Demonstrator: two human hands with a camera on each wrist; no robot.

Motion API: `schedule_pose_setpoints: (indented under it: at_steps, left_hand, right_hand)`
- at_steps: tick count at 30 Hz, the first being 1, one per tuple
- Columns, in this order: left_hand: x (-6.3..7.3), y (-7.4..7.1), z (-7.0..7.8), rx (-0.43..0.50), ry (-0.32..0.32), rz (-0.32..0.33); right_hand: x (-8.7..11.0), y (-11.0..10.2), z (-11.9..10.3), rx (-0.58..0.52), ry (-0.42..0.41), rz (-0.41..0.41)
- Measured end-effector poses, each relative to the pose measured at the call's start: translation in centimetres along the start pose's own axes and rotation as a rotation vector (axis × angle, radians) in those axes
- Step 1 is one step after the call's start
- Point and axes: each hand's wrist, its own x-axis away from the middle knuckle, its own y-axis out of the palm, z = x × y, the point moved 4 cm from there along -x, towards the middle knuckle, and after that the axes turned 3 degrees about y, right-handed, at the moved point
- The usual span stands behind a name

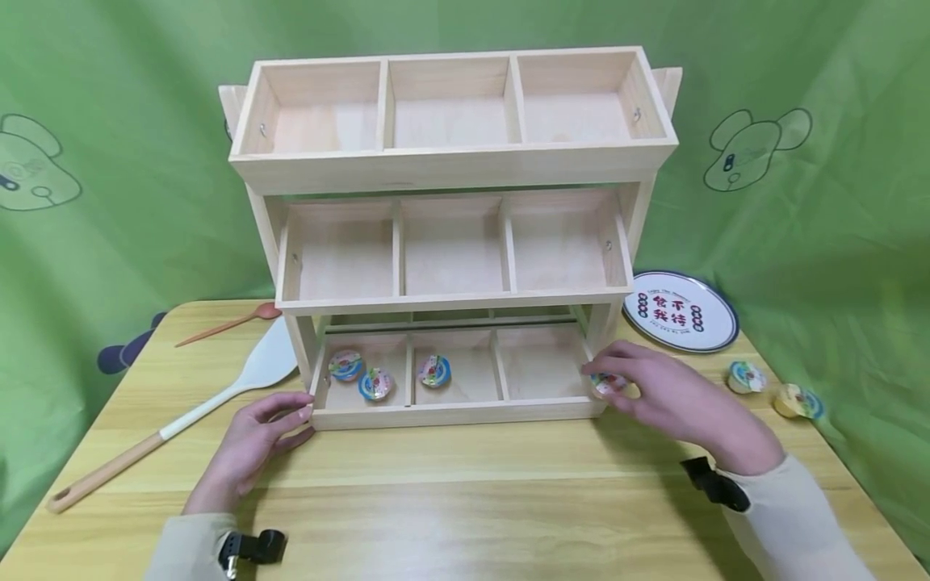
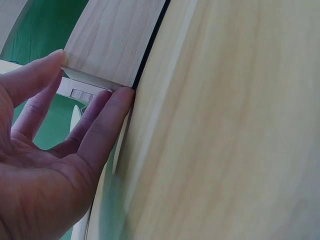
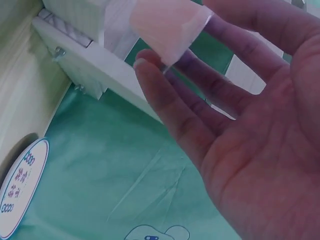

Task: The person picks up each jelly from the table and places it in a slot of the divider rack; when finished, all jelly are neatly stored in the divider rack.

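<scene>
Head view, half-spread left hand [image 1: 254,440] touching 1 shelf [image 1: 458,414], right hand [image 1: 672,397] pinching 1 jelly cup [image 1: 606,382], 5 others [image 1: 435,371]

The tiered rack [image 1: 454,171] in front of me is bare, matt wood, smooth with its grain showing and fitted with shiny metal bolts [image 3: 59,52], while the tabletop [image 1: 436,500] has a smooth wood-grain face with a soft sheen. The little cups [image 1: 375,385] look like thin, translucent plastic under glossy printed lids, and the plate [image 1: 718,323] looks smooth and glazed. I also see a spatula [image 1: 269,359] with a smooth head and wooden handle, matt cloth sleeves [image 1: 799,524], and a creased cloth backdrop [image 1: 835,242].
</scene>
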Motion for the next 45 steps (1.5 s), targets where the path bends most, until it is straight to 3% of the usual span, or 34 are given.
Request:
schedule_pose_setpoints:
  at_steps: [19, 35, 45]
  left_hand:
    - [0.1, 0.0, -0.2, 0.005, -0.009, 0.001]
    - [0.0, 0.0, 0.1, 0.009, -0.009, 0.000]
    - [0.0, 0.0, 0.1, -0.005, -0.007, -0.003]
  right_hand:
    - [-2.1, 1.1, -2.1, 0.014, -0.059, -0.024]
    - [-5.0, 2.0, -3.9, 0.025, -0.085, -0.032]
    - [-6.9, 3.7, -4.9, 0.027, -0.108, -0.044]
